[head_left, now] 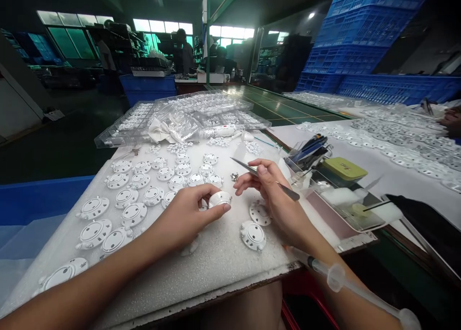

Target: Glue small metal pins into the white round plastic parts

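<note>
Between the thumb and fingers of my left hand [192, 212] is a small white round plastic part [219, 200], held just above the foam-topped table. My right hand [275, 188] grips a pair of metal tweezers [248, 166], their tips pointing up and to the left. Beneath the right hand lie a white disc [260, 212] and another white disc with dark holes [253, 235]. A little heap of tiny metal pieces [235, 177] sits left of the right fingertips. Many similar white discs [134, 214] are spread out to the left of my left hand.
Clear trays of white parts [137, 116] and a plastic bag [175, 126] stand at the back. To the right are a tool box [342, 200], a yellow-green tin [344, 169] and a syringe [335, 277]. Blue crates [353, 37] rise beyond; a person's hand [453, 121] shows far right.
</note>
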Available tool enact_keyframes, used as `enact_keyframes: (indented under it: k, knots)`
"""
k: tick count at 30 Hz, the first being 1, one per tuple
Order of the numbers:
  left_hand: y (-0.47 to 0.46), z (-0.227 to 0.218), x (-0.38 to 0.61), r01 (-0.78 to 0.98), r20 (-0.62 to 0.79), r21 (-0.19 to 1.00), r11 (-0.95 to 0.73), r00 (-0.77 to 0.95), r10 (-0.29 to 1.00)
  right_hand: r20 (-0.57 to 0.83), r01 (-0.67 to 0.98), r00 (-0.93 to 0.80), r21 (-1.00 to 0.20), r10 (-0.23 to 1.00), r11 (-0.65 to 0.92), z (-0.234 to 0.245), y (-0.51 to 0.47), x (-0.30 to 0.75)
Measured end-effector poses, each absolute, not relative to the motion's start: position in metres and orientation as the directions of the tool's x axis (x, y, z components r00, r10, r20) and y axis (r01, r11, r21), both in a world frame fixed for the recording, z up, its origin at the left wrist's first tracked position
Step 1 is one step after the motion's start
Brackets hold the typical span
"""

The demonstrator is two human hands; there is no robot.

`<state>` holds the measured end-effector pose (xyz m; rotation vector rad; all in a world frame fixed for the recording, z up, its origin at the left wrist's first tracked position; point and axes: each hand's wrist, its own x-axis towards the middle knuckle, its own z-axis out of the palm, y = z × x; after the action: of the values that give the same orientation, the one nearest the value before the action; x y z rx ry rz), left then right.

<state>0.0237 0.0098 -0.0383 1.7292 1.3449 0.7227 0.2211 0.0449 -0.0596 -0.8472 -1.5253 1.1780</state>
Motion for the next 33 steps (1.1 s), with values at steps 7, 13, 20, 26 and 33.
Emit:
enact_keyframes:
  k: [7,13,20,26,33]
  knots:
    - [0.008,-0.038,0.022,0.472,-0.067,0.88,-0.05,0.228,0.971,0.465,0.028,-0.058,-0.884,0.883,0.467,-0.063,0.05,0.225]
    - [0.01,-0.038,0.019,0.424,-0.115,0.906,0.013,0.215,0.97,0.508,0.139,-0.002,-0.853,0.861,0.503,-0.065,0.051,0.23]
    - [0.006,-0.026,0.021,0.265,-0.187,0.957,0.115,0.263,0.947,0.482,0.302,-0.157,-0.807,0.862,0.507,-0.064,0.049,0.233]
    - [0.007,-0.03,0.019,0.185,-0.164,0.976,0.113,0.286,0.944,0.434,0.391,-0.273,-0.765,0.858,0.512,-0.063,0.052,0.232]
    - [0.008,-0.027,0.018,0.091,-0.201,0.979,0.182,0.294,0.935,0.377,0.431,-0.374,-0.739,0.847,0.519,-0.064,0.054,0.232]
